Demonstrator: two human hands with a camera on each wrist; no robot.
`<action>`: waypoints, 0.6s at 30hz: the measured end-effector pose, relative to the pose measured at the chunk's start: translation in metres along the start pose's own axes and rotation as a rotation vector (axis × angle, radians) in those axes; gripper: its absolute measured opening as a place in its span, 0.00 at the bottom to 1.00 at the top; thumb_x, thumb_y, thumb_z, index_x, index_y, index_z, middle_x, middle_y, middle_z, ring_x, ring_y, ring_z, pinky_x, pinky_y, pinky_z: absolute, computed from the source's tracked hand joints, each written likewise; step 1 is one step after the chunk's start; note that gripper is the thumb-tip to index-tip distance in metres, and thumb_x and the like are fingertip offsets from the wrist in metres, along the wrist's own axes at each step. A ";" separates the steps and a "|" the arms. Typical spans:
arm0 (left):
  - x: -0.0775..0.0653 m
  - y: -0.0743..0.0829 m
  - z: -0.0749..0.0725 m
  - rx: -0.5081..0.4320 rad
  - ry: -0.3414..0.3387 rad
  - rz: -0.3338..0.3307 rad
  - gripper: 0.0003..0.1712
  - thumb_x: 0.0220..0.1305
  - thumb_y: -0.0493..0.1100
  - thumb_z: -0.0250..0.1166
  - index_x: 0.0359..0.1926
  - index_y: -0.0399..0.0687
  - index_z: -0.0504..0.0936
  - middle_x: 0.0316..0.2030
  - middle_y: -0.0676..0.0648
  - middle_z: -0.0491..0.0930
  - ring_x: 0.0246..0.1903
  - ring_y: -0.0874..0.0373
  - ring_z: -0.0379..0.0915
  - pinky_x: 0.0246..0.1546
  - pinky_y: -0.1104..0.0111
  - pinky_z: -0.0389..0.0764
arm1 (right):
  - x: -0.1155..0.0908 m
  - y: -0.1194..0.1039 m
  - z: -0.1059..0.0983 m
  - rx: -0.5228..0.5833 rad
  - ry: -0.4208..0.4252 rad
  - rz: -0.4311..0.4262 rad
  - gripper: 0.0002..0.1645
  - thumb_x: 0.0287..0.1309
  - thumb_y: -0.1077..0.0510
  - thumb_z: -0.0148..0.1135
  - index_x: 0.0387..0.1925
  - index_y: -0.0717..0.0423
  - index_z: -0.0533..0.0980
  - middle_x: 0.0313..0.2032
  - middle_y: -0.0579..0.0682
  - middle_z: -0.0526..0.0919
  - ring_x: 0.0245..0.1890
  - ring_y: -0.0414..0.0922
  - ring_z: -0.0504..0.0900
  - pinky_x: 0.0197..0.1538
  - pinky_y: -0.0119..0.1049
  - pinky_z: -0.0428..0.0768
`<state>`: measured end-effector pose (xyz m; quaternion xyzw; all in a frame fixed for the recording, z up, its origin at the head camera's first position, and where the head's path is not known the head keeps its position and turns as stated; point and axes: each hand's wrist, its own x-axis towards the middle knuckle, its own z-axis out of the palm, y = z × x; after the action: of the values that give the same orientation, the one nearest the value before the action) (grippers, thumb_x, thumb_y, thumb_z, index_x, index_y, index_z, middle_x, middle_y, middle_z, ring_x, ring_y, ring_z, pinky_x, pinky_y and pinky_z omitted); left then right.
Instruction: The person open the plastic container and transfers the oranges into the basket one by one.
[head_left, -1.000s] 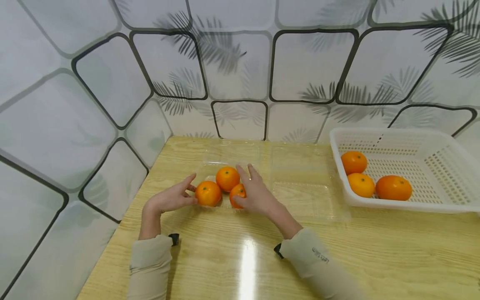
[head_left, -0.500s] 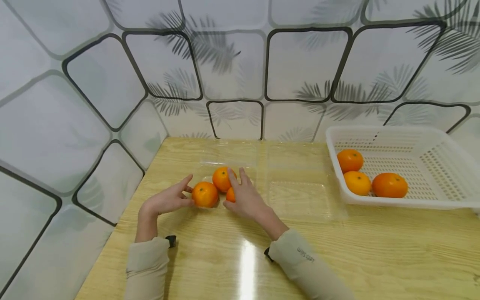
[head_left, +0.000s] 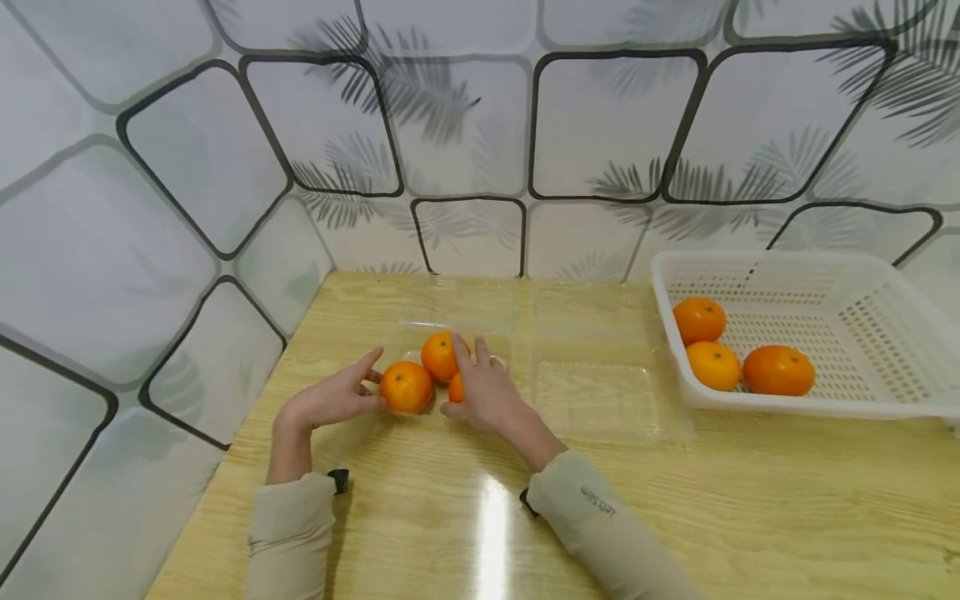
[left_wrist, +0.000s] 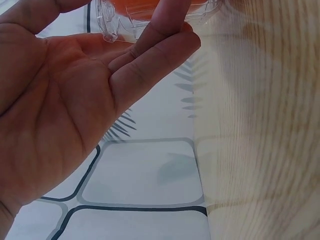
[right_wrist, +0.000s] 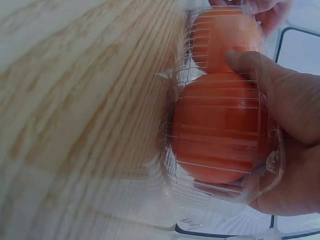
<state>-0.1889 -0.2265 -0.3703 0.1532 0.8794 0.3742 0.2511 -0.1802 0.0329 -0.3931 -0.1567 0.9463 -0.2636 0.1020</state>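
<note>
A clear plastic clamshell box (right_wrist: 180, 165) lies with its lid raised at the back of the table, holding three oranges. Its left orange (head_left: 407, 387) and rear orange (head_left: 439, 356) show plainly; the right orange (right_wrist: 220, 127) is mostly covered by my hand in the head view. My right hand (head_left: 489, 393) grips that right orange, its thumb reaching to the neighbouring orange in the right wrist view. At the box's left end, my left hand (head_left: 333, 398) holds the plastic side between thumb and fingers, beside the left orange.
A second open clear box (head_left: 597, 400) lies just right of the first. Farther right stands a white perforated basket (head_left: 825, 406) with three oranges (head_left: 778, 371) at its left end. Patterned walls border the wooden table (head_left: 420, 517) behind and at left.
My right hand has shifted left, bringing the right orange closer to the other two. The left hand stays at the box's left side. The whole head view has shifted slightly.
</note>
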 end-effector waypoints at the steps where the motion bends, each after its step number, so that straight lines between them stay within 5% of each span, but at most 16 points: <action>1: 0.000 0.000 0.000 0.000 0.001 -0.002 0.51 0.69 0.45 0.63 0.78 0.37 0.38 0.63 0.29 0.67 0.49 0.48 0.77 0.54 0.51 0.76 | 0.000 -0.001 0.000 -0.003 -0.001 0.005 0.66 0.55 0.45 0.73 0.80 0.47 0.38 0.77 0.66 0.43 0.68 0.70 0.62 0.64 0.59 0.70; 18: -0.001 0.000 -0.001 -0.023 -0.020 0.002 0.53 0.70 0.48 0.62 0.79 0.45 0.34 0.66 0.27 0.64 0.55 0.41 0.74 0.60 0.47 0.71 | 0.003 0.000 0.001 -0.014 0.015 0.005 0.65 0.53 0.46 0.72 0.80 0.50 0.40 0.71 0.66 0.59 0.61 0.66 0.70 0.55 0.55 0.77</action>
<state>-0.1888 -0.2271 -0.3699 0.1549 0.8725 0.3827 0.2612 -0.1831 0.0317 -0.3940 -0.1530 0.9494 -0.2576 0.0947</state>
